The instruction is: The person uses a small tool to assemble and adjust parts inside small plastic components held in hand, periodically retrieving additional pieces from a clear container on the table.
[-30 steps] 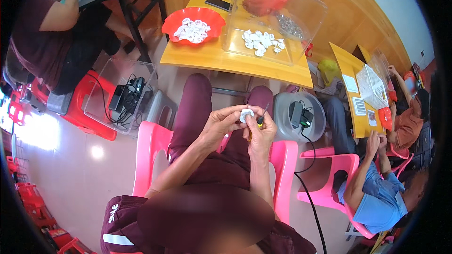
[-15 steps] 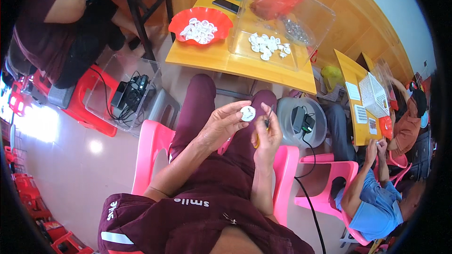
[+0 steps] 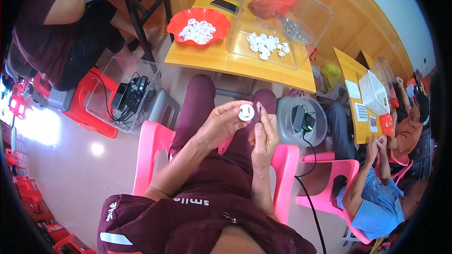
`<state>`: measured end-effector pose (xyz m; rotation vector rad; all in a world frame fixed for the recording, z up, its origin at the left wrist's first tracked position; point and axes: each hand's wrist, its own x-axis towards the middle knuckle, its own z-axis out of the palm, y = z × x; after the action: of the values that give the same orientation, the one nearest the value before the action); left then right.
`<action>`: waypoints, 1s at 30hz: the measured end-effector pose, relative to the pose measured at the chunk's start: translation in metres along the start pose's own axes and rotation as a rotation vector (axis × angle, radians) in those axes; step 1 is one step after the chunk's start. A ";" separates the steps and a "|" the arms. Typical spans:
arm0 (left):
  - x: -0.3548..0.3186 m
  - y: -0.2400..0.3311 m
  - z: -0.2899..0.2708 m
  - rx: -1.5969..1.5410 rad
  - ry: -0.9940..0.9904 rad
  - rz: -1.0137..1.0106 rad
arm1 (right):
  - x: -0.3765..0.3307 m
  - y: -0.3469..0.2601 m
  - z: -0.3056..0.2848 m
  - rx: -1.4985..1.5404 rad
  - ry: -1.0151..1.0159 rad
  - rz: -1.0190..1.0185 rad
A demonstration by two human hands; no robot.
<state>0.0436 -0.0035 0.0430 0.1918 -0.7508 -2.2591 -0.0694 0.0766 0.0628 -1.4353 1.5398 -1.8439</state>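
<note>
Has a red bowl (image 3: pixel 176 24) of white parts (image 3: pixel 197 31) at left on the yellow tabletop (image 3: pixel 202 61). With the left hand's (image 3: pixel 219 124) fingers, pinches a round white disc (image 3: pixel 245 113) above the lap. Just right of it, grips a thin dark-tipped tool (image 3: pixel 260 110), mostly hidden, in the bent fingers of the right hand (image 3: pixel 264 143). Farther right, has a clear box (image 3: pixel 245 23) with more white parts, then a round tub (image 3: pixel 283 118) of black adapters (image 3: pixel 303 120).

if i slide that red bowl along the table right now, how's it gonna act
The red bowl is probably stiff, since its wavy rim holds its shape. It looks like thin plastic, so likely light for its size, even loaded. The white pieces are heaped loose inside, so a hard shove might shift or spill some.
</note>
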 end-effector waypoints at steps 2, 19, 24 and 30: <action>0.002 0.002 0.001 -0.027 -0.007 -0.020 | 0.000 0.000 -0.002 0.032 -0.016 -0.010; 0.007 0.009 0.008 0.214 0.030 0.073 | 0.002 -0.007 -0.002 -0.301 -0.051 -0.147; 0.003 0.009 0.010 0.242 0.084 0.109 | -0.001 -0.003 0.000 -0.292 -0.034 -0.196; -0.001 0.013 0.010 0.187 0.043 0.146 | -0.001 -0.012 0.005 -0.289 -0.020 -0.235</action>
<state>0.0487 -0.0059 0.0587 0.2646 -0.9237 -2.0414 -0.0611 0.0794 0.0718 -1.8276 1.7489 -1.7781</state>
